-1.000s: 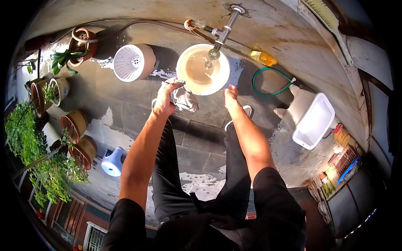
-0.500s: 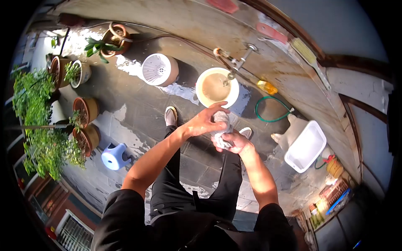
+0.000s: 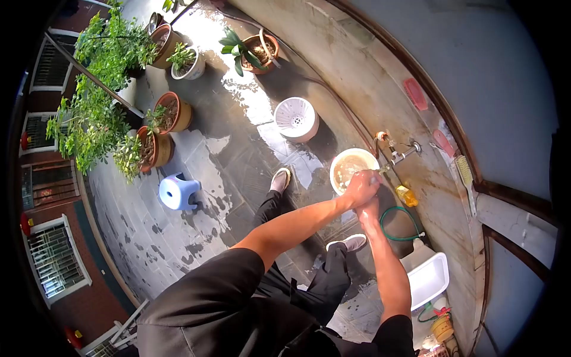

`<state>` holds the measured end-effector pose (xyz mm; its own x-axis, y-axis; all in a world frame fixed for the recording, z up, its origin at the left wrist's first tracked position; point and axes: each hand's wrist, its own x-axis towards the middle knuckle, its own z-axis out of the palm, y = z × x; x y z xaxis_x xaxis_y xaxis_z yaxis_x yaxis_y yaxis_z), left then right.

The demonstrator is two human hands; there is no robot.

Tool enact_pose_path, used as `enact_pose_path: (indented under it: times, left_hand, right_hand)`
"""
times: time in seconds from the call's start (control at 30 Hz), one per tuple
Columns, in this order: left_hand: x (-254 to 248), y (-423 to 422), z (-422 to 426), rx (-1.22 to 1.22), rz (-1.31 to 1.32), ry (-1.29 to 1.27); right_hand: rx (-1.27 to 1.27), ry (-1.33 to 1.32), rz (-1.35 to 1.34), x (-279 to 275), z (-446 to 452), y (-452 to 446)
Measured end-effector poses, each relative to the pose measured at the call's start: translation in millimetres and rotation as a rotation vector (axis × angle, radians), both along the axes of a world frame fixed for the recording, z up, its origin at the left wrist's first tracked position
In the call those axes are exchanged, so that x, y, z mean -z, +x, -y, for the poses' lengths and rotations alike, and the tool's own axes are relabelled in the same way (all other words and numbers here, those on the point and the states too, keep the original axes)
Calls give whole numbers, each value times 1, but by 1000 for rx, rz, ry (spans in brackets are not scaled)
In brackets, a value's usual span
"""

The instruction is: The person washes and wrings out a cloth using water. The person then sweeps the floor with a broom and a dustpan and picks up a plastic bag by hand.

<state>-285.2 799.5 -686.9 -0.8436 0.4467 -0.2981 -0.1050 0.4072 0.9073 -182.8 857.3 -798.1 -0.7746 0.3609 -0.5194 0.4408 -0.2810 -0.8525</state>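
So my left grip (image 3: 362, 187) and right grip (image 3: 368, 209) are bunched together over the near edge of the cream basin (image 3: 334, 177), fingers kinda curled, but honestly I can't tell if either one's gripping anything. The basin's on the wet floor (image 3: 217, 199) by the wall (image 3: 357, 74) on the right, murky water (image 3: 350, 163) in it, just left of the tap (image 3: 405, 155). There's a white slotted pot (image 3: 302, 132) farther off to its left, plus a yellow bottle (image 3: 407, 196) and a green hose (image 3: 382, 225) on the right, nearer to me.
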Motion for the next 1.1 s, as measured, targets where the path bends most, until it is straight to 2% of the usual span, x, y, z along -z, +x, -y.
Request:
enact_pose_path:
  times: [0.03, 0.1, 0.13, 0.2, 0.27, 0.3, 0.37, 0.4, 0.43, 0.5, 0.53, 0.57, 0.6, 0.63, 0.7, 0.73, 0.77, 0.87, 0.9, 0.97, 1.0, 1.03, 1.1]
  left_hand:
    - [4, 1, -4, -79, 1, -115]
    - [17, 2, -9, -136, 13, -239]
    - [18, -2, -9, -152, 55, -291]
    - [25, 0, -7, -184, 110, -341]
    - [35, -1, -7, -335, 187, -366]
    - [24, -4, -8, -342, 178, -346]
    - [-10, -13, 4, -171, 276, -257]
    - [-40, -18, 21, -3, 304, -91]
    - [-44, -22, 31, -31, 292, -74]
    - [-48, -32, 48, 111, 404, 605]
    - [-63, -36, 59, 98, 391, 622]
    - [-88, -45, 73, 175, 586, 823]
    - [-114, -48, 85, 251, 787, 1028]
    - [-141, -53, 94, 333, 757, 1061]
    - [-138, -56, 89, 358, 745, 1022]
    - [-147, -58, 89, 223, 572, 888]
    - [-151, -64, 91, 203, 554, 908]
    - [-129, -70, 81, -57, 334, 688]
    - [-118, -74, 77, -75, 327, 706]
    - [-114, -86, 74, -377, -94, 412]
    - [-123, -91, 85, -388, -70, 377]
    - [-127, -96, 89, -401, -71, 384]
    - [-137, -113, 101, -361, -28, 171]
  right_hand:
    - [-18, -2, -10, -24, 2, -12]
    - [-352, 544, 429, -89, 5, -28]
    - [-310, 522, 399, -125, 14, -37]
    - [-372, 570, 427, -119, 17, -35]
    - [-415, 632, 456, -119, 20, -32]
    - [-437, 725, 438, -121, 21, -33]
    - [-464, 849, 397, -140, 15, -37]
    - [-367, 574, 319, -156, 15, -33]
    - [-275, 297, 238, -169, 14, -30]
    - [-403, -480, 379, -183, -16, -23]
    - [-361, -885, 269, -210, -10, -22]
    - [-309, -1285, 145, -240, 3, -25]
    - [-300, -1440, 125, -250, 15, -24]
    - [-261, -1508, 118, -257, 25, -23]
    - [-296, -1432, 111, -264, 38, -32]
    - [-331, -1305, 158, -268, 36, -40]
    - [-370, -1175, 203, -273, 33, -53]
    - [-398, -476, 392, -278, 43, -82]
    - [-381, -239, 430, -285, 55, -93]
    - [-372, 266, 518, -277, 70, -112]
    - [-355, 401, 313, -251, 71, -112]
    - [-367, 411, 312, -234, 70, -118]
    - [-142, 298, -78, -223, 83, -138]
